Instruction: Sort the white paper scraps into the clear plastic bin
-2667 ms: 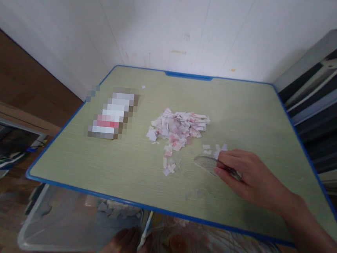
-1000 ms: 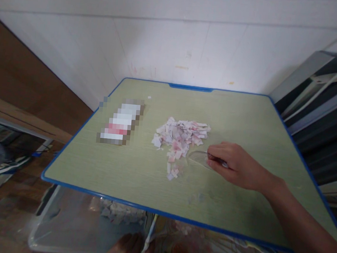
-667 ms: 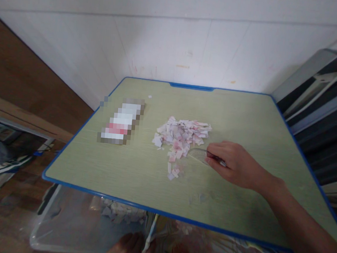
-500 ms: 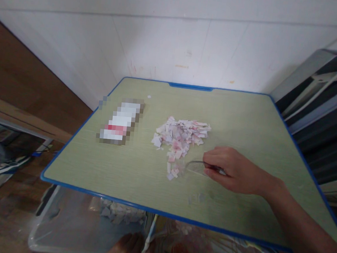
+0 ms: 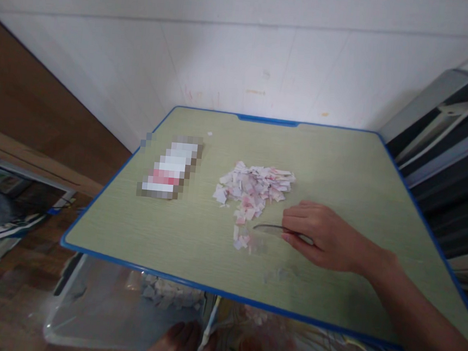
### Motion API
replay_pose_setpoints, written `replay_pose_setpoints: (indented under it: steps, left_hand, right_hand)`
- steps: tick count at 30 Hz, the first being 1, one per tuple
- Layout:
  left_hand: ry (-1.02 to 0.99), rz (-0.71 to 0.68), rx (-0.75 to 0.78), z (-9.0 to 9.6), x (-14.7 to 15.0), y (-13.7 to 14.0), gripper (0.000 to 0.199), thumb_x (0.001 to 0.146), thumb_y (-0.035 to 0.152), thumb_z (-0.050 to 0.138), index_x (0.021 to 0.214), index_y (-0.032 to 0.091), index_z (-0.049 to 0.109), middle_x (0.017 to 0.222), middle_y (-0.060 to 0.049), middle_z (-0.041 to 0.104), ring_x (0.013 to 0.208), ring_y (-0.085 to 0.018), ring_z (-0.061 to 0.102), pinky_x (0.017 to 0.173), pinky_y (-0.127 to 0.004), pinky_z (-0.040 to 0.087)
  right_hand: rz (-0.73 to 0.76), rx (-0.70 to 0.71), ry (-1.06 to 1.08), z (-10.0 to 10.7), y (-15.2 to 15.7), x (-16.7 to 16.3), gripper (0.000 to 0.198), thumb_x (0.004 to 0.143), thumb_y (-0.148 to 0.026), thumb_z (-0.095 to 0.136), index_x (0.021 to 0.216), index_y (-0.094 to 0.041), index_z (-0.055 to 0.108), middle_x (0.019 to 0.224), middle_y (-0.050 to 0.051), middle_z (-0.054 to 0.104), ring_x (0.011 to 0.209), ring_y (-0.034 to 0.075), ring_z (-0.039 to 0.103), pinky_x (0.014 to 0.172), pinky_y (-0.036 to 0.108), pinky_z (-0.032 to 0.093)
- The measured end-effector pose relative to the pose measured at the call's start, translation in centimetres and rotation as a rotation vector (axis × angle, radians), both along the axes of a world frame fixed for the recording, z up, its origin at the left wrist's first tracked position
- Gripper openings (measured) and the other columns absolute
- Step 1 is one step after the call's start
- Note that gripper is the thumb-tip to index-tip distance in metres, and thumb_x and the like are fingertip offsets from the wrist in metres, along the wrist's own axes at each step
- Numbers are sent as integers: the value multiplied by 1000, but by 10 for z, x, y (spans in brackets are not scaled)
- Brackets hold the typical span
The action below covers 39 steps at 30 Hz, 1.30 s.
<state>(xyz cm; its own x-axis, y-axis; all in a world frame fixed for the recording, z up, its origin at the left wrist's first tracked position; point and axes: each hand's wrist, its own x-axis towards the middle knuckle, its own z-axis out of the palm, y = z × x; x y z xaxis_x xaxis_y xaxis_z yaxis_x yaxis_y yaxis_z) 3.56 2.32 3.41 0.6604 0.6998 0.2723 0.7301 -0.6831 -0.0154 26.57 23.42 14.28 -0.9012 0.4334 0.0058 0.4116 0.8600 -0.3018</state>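
Wht wall (image 5: 252,57), brn wd flr (image 5: 11,281).

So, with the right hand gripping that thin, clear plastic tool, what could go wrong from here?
The thin, clear plastic tool in the right hand might scatter the loose white and pink paper scraps.
Scraps pushed over the near edge of the pale green, blue-rimmed table might miss the clear plastic bin, visible only toward the left, and land on the patterned cloth.
The lone white scrap near the far edge might be overlooked.
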Motion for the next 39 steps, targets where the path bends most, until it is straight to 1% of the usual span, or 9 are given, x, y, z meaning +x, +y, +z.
replay_pose_setpoints:
  steps: [3,7,12,15,18,23,27,34,39]
  left_hand:
    - [-11,6,11,-1,0,0,31,76,0,24,89,13,49,49,-2,55,40,-16,55,37,-25,46]
    - [-5,-4,-13,-4,-1,-1,33,68,-1,29,90,13,50,51,-3,56,41,-17,55,37,-26,47]
    - [-11,-9,-34,-5,-1,-3,34,64,-1,33,90,12,50,51,-2,56,41,-17,55,38,-26,47]
    - [-14,-6,-28,-6,-1,-4,34,63,0,33,90,12,50,52,-3,57,41,-17,55,37,-26,47]
    - [-8,-11,-26,-6,-1,-3,35,64,-1,31,90,12,49,52,-4,57,41,-18,55,37,-27,47]
    - [1,-5,-2,-4,-1,-2,30,73,-1,27,89,12,49,50,-3,56,40,-17,55,37,-26,47]
    - [-13,-4,-5,-3,0,-1,30,79,1,23,88,12,50,51,-3,56,41,-16,55,37,-26,47]
    - [1,-5,-20,-4,0,-3,31,78,1,23,89,13,50,52,-3,56,41,-16,55,38,-24,46]
    - [-2,-2,-22,-3,-1,-2,31,74,-1,25,88,13,50,51,-2,55,41,-16,55,38,-25,47]
  right_hand:
    - [-31,15,-22,-1,-1,0,19,83,-17,39,65,-18,43,64,1,48,62,14,42,62,28,28]
    - [80,-69,-3,0,-2,3,18,81,-17,40,63,-18,42,62,1,48,62,13,42,61,27,28]
    - [-40,-15,-1,-2,1,10,19,82,-16,40,63,-18,42,62,1,47,61,14,42,60,28,27]
    - [15,-77,-38,-2,-2,10,17,80,-14,42,63,-18,43,63,1,49,63,14,44,62,27,28]
    - [84,-139,-42,0,-7,8,17,80,-14,41,63,-18,43,63,0,50,64,13,44,63,27,28]
    - [36,-123,-18,0,-9,6,17,82,-16,40,66,-17,46,65,2,51,65,14,44,62,28,28]
    - [97,-150,-32,1,-9,7,17,79,-13,41,62,-18,44,63,1,50,63,13,45,63,27,29]
    - [81,-149,-22,2,-11,5,17,82,-15,40,66,-17,47,67,2,52,66,14,45,63,27,30]
    - [87,-142,-36,2,-11,6,18,82,-16,40,64,-18,45,65,1,51,65,13,44,64,27,30]
